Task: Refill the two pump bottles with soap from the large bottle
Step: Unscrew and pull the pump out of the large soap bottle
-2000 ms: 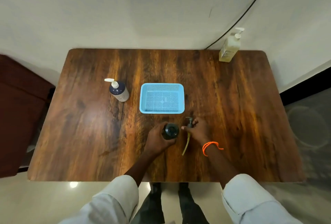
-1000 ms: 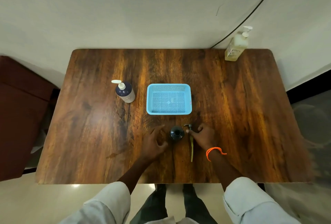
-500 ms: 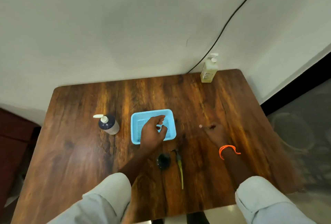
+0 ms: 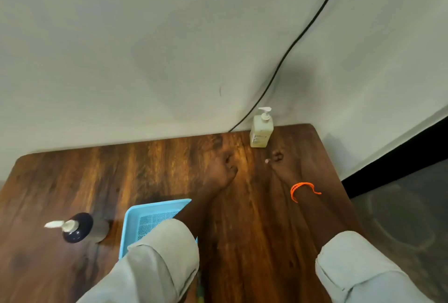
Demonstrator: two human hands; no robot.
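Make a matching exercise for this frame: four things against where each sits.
Things:
1. pale bottle
2. dark bottle
3. basket
4. wristband

Places:
A. under the left sleeve, partly hidden
B. far table edge, by the wall
C. on the right arm
D. left of the basket

Pairs: 1-B, 2-D, 3-A, 4-C

upright pale-yellow large bottle (image 4: pixel 261 133) at far table edge; dark pump bottle (image 4: pixel 80 227) near-left, upright
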